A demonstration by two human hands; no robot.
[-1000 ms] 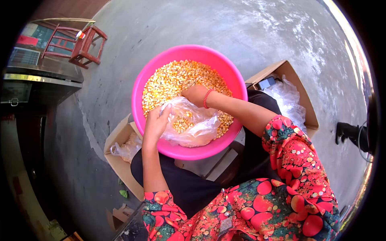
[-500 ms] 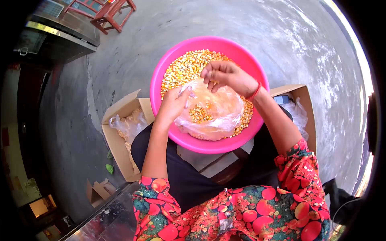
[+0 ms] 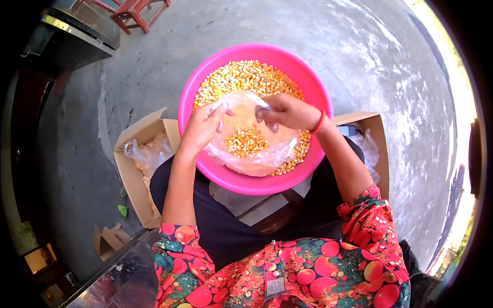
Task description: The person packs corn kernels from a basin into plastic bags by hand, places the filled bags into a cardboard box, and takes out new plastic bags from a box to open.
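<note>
A clear plastic bag (image 3: 257,160) lies over the corn kernels in a pink basin (image 3: 323,97), its mouth spread between my hands. Inside the bag is a small heap of corn kernels (image 3: 245,142). My left hand (image 3: 206,123) pinches the bag's left edge between thumb and fingers. On the opposite edge, my right hand (image 3: 287,113), with a red band at the wrist, is closed on the plastic. More loose corn kernels (image 3: 246,77) fill the basin beyond and to the right of the bag.
An open cardboard box (image 3: 134,197) with plastic and pale bits stands left of my legs. Another cardboard box (image 3: 381,154) at the right holds a plastic bag (image 3: 367,149) and a dark device (image 3: 348,130). A red wooden stool (image 3: 134,15) stands at the far left.
My right hand has come down from above the bag and taken hold of its edge. The bag's mouth is now wider. The whole view has shifted slightly.
</note>
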